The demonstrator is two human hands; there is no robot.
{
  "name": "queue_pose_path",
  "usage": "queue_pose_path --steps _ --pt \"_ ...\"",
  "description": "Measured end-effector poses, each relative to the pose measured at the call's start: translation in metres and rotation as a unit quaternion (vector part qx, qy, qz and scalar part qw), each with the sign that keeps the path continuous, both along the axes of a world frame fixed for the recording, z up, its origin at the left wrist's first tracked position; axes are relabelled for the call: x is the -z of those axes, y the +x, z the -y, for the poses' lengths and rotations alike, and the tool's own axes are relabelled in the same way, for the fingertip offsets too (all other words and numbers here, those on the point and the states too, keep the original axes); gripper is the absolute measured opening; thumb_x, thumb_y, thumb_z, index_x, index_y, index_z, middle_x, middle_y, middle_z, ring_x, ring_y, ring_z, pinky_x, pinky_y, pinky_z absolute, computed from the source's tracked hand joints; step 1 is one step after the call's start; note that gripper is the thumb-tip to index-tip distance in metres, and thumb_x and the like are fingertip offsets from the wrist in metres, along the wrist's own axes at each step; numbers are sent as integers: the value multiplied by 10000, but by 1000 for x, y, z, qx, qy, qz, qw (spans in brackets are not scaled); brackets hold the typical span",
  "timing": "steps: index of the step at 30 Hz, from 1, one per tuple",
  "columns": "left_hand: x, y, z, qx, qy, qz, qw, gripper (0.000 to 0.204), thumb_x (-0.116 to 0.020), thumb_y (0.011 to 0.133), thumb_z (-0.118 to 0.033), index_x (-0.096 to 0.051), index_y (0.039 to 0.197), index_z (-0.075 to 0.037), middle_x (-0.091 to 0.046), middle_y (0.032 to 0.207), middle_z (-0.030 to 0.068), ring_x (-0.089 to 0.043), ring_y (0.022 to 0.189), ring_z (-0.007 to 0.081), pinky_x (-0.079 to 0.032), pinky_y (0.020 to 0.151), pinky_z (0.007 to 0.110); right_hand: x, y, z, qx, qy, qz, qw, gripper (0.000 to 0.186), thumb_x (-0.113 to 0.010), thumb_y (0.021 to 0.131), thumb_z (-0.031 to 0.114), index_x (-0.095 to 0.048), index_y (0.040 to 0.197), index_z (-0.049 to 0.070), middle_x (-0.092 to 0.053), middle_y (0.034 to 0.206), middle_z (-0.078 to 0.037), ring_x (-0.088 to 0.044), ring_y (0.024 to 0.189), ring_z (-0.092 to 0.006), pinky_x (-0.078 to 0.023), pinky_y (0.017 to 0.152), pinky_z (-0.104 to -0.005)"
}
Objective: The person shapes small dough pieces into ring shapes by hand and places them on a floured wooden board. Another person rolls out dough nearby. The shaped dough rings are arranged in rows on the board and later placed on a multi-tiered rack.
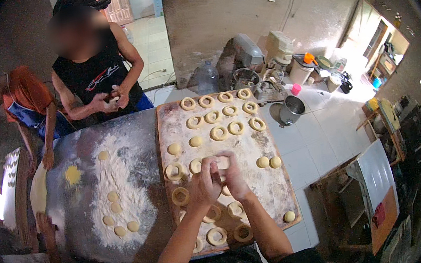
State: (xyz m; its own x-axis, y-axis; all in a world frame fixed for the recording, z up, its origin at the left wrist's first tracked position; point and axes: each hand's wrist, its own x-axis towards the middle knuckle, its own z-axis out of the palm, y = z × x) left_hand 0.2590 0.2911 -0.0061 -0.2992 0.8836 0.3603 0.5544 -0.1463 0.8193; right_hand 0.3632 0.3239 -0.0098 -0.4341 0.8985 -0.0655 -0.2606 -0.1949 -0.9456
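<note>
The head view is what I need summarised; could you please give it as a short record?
Left hand: close to right hand, over the board
Between hands: cannot tell
On board: dough rings, dough balls
Left of board: grey table with flour
Nearby: person in black top, person in orange top

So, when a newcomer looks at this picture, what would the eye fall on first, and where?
Most likely the pale dough rings on the floured board in the middle, where the left hand and right hand are close together. Next, perhaps, the white flour on the table to the left, with dough balls lying in it. At upper left, beyond the table, stands a person in a black sleeveless top.
</note>
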Motion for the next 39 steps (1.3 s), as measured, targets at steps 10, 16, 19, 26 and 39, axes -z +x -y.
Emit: queue_pose_path --steps 10,16,19,26,39 --pt "8 30 -45 -17 -84 22 996 241 -424 1028 -321 -489 1142 -118 -652 776 233 -651 779 460 -486 680 546 10 50 -55 -89 -48 -176 979 495 -452 1028 479 -368 1364 125 -601 897 -137 -615 813 -202 -512 755 -328" --pt "30 36 -85 -25 -89 69 993 358 -410 1022 -386 -495 1171 -71 -625 949 325 -602 903 527 -478 791 565 38 44 -92 -12 -32 129 991 663 -435 987 596 -341 1404 89 -626 988 -159 -624 835 -260 -513 760 -368" --pt "38 20 -102 -95 -251 -108 957 442 -464 998 -378 -490 1278 -37 -572 1185 316 -533 1143 491 -395 946 593 55 42 -113 66 125 387 911 725 -526 958 551 -298 1401 24 -672 885 -212 -668 745 -379 -533 723 -431" --pt "42 1 -75 -22 -367 -232 901 844 -704 833 -446 -310 1498 -105 -332 1467 269 -333 1357 467 -265 1101 610 77 48 -99 23 264 613 744 822 -723 791 509 -351 1406 112 -651 1012 -187 -632 962 -414 -441 778 -558" --pt "10 70 -71 27 -189 -307 932 444 -588 932 -321 -556 1276 -42 -587 1167 245 -584 1085 395 -456 915 530 -25 257 50 45 -22 571 819 330 -679 887 203 -615 1147 11 -654 960 -205 -631 911 -332 -513 810 -439"
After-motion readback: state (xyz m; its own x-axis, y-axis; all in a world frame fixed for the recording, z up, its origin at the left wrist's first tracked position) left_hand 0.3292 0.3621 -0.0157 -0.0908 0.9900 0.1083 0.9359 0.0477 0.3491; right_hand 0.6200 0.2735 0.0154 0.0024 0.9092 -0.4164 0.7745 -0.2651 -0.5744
